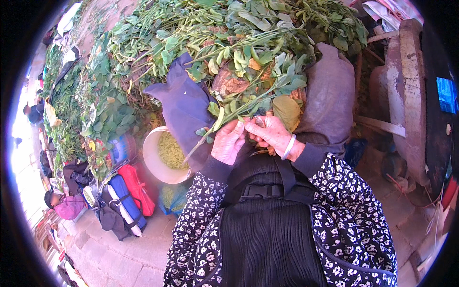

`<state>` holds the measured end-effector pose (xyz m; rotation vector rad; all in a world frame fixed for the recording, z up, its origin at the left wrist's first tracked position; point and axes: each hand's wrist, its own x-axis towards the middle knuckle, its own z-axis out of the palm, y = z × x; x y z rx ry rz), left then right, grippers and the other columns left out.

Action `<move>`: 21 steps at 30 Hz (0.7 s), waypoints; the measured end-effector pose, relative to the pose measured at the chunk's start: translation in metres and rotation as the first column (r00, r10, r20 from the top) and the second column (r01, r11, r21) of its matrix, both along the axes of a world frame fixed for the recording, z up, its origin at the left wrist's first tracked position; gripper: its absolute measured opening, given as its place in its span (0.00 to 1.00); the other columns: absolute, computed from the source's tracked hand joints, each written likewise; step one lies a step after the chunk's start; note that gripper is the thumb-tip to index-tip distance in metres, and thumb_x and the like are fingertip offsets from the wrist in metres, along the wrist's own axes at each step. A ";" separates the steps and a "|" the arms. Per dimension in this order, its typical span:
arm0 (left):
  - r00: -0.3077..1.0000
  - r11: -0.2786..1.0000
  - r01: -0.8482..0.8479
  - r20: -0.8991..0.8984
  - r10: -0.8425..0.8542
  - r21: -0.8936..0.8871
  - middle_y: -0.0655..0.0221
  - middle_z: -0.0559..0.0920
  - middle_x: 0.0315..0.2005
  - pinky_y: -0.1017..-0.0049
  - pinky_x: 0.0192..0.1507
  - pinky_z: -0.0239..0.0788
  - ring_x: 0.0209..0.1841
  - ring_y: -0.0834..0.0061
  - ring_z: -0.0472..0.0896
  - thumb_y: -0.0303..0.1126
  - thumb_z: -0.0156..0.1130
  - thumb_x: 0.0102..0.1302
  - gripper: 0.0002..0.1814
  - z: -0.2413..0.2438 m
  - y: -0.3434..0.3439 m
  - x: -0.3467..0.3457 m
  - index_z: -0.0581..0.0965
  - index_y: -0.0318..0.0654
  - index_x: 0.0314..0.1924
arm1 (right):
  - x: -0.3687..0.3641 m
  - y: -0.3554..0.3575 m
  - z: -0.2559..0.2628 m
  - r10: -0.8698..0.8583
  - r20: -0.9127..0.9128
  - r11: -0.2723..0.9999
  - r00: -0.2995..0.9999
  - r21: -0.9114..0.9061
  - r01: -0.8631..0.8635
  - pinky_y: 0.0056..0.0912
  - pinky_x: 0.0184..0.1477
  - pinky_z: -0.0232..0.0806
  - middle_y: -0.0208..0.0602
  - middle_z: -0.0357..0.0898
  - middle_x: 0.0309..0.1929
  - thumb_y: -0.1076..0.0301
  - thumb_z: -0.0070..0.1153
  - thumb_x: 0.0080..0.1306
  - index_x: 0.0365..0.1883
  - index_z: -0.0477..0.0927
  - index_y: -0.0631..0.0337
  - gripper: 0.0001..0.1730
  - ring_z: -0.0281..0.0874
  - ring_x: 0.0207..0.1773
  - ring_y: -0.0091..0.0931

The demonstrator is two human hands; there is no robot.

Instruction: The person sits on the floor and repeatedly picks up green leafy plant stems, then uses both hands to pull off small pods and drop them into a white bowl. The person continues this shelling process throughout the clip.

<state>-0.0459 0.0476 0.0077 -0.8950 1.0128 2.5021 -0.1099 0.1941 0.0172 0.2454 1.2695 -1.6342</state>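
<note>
My left hand (229,140) and my right hand (269,132) meet above my lap, fingertips nearly touching. The thumb and fingers of my left hand are closed on a green bean pod (242,119) at a cut bean stalk (251,102), which carries leaves and pods. My right hand, with a pale bangle at its wrist, pinches at the same spot; what lies between its fingers is hidden. The stalk's bare end (195,147) slants down left over a white bucket (147,158) of shelled green beans (172,150). Dark cloth covers both knees, with leaves between them.
A heap of bean plants (229,21) fills the area ahead. Left of me are a blue plastic bag (171,201) with beans, a red folded item (137,186) and a blue one (125,199). A worn cart wheel (412,100) stands at right. Other people appear at far left.
</note>
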 end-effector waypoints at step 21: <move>0.996 0.994 0.004 -0.089 0.006 0.107 0.81 0.71 0.23 0.89 0.22 0.54 0.22 0.90 0.64 0.37 0.59 0.66 0.08 -0.012 -0.006 0.001 0.73 0.41 0.34 | -0.001 0.007 0.005 0.126 -0.110 0.992 0.986 -0.001 -0.127 0.14 0.20 0.59 0.25 0.75 0.23 0.67 0.46 0.68 0.33 0.76 0.62 0.10 0.67 0.21 0.11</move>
